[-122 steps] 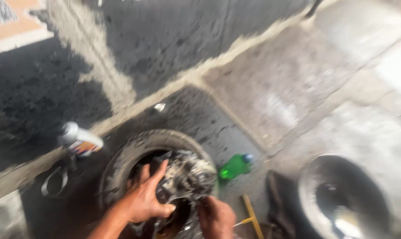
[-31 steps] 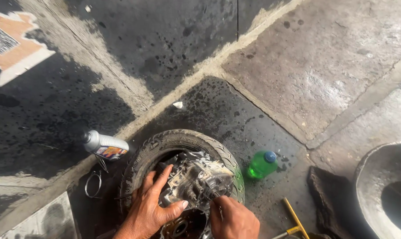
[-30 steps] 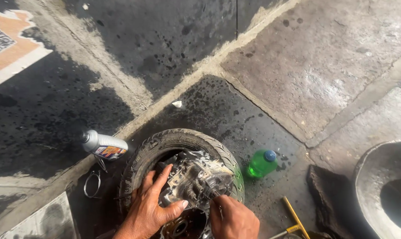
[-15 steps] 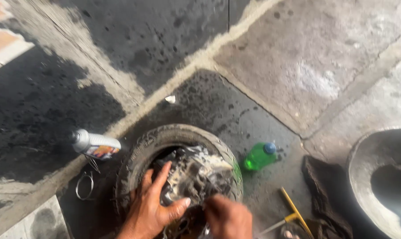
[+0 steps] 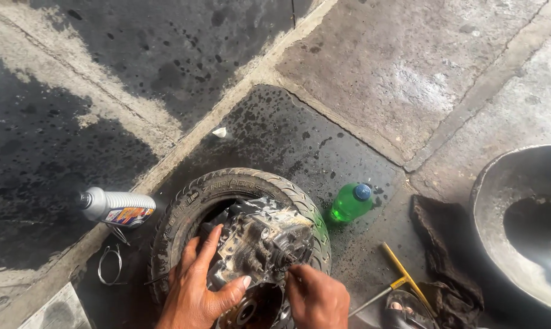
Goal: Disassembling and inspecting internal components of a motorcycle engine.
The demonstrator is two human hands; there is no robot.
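left hand (image 5: 196, 286) splayed, gripping greasy engine casing (image 5: 260, 240) inside tyre (image 5: 184, 201); right hand (image 5: 317, 298) fisted at casing edge, contents unclear

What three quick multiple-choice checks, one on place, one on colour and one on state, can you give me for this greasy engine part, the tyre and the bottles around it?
1. Where does the grimy engine part sit?
A. in the metal basin
B. in the middle of the tyre
C. on the dark rag

2. What colour is the bottle with the blue cap?
A. green
B. red
C. white

3. How is the silver bottle placed?
A. standing upright
B. held in a hand
C. lying on its side

Answers:
1 B: the tyre rings the part, and the left hand and right hand are both on it.
2 A: the green bottle lies right of the tyre.
3 C: the silver bottle lies flat on the stained floor, left of the tyre, with no hand on it.
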